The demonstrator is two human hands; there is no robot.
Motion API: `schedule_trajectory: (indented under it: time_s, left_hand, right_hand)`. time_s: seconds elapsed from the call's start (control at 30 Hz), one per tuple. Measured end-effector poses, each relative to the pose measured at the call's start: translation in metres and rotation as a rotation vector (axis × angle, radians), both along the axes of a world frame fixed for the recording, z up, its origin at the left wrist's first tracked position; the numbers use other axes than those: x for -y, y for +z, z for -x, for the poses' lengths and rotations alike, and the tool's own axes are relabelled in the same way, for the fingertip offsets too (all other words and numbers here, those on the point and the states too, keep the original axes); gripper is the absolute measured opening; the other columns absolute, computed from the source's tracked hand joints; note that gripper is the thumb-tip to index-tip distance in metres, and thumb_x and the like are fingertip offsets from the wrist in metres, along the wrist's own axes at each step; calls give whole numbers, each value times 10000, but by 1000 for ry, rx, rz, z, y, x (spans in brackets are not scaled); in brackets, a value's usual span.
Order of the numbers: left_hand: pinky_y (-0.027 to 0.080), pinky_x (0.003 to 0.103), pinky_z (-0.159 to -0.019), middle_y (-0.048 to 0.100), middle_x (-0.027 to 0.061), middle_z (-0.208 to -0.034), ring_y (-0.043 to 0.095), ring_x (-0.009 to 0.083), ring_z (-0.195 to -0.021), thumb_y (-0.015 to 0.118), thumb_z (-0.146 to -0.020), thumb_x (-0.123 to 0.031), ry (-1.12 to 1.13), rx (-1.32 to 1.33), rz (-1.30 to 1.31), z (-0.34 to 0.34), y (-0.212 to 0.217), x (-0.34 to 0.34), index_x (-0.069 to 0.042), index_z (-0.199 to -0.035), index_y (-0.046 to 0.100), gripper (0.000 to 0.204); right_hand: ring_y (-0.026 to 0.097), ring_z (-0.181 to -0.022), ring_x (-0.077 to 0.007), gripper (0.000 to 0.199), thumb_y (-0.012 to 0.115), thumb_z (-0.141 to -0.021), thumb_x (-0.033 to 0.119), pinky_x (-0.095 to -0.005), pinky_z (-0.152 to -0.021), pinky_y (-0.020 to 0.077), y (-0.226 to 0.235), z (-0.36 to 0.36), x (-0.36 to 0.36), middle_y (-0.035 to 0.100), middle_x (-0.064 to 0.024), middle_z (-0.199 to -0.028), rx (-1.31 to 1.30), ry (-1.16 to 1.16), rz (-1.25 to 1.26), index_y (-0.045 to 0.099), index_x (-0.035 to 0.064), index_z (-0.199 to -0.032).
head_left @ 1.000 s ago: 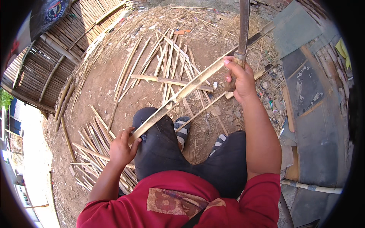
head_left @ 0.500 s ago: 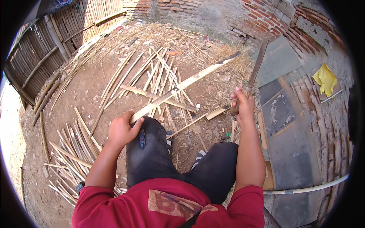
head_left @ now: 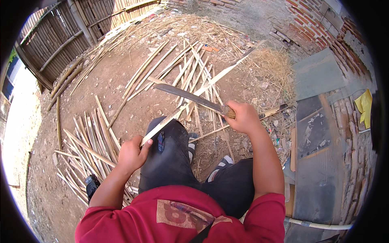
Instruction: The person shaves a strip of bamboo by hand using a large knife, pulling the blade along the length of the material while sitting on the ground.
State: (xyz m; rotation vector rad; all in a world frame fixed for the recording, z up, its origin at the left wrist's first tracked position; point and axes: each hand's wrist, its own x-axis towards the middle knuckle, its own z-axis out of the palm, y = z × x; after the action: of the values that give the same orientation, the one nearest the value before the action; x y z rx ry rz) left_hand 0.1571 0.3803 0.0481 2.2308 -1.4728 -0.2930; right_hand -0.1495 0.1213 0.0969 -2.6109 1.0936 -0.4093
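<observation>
My left hand (head_left: 133,154) is closed round the near end of a long, pale split bamboo strip (head_left: 221,75), just above my left knee. The strip slants away to the far right, with a dark patch near its far end. In my closed right hand (head_left: 244,117) is the wooden handle of a machete (head_left: 184,94). Its long dark blade points left and crosses over the strip in front of my knees. Whether the edge touches the bamboo I cannot tell.
Split bamboo strips (head_left: 94,135) lie piled at my left, with another crossed heap (head_left: 193,77) ahead. Dry straw (head_left: 272,69) covers ground at the far right. Dark boards (head_left: 314,170) and a yellow wrapper (head_left: 364,108) are at right; a bamboo fence (head_left: 54,46) stands at far left.
My right hand has swung the machete from nearly upright at the right, down and left across the bamboo strip. My left hand keeps its grip. The whole view has shifted slightly.
</observation>
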Motion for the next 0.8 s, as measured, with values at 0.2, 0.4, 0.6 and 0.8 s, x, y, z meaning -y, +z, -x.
schedule_trajectory:
  time_s: [0.2,0.4,0.6,0.8]
  left_hand:
    - [482,550,-613,609,253,-661,638,481,-673,583,-1008,-472,15,-48,-141,29,-19,-44,-12,-842,596,490]
    - [473,548,-609,596,249,-654,630,479,-667,576,-1017,-464,-29,-37,-85,45,-32,-54,-4,-821,571,500]
    - [470,527,-614,590,248,-668,622,472,-670,571,-1023,-454,-30,-98,-111,46,-45,-59,2,-831,573,496]
    - [481,530,-613,608,245,-670,638,472,-677,574,-1019,-461,-36,-114,-80,41,-53,-58,-4,-838,592,492]
  right_hand:
    - [683,-842,-408,283,768,-779,242,-509,-726,538,-37,-3,-10,704,-162,-856,-41,191,40,650,120,-1006]
    - [651,-757,-438,291,777,-750,212,-495,-671,510,-49,38,14,660,-209,-795,99,-23,-38,622,55,-940]
    - [674,-875,-414,256,756,-777,219,-506,-744,535,-34,27,-17,697,-183,-875,-55,153,7,659,97,-980]
    - [667,-856,-419,247,755,-752,203,-513,-734,526,-43,30,-2,675,-190,-831,-14,61,-28,631,82,-928]
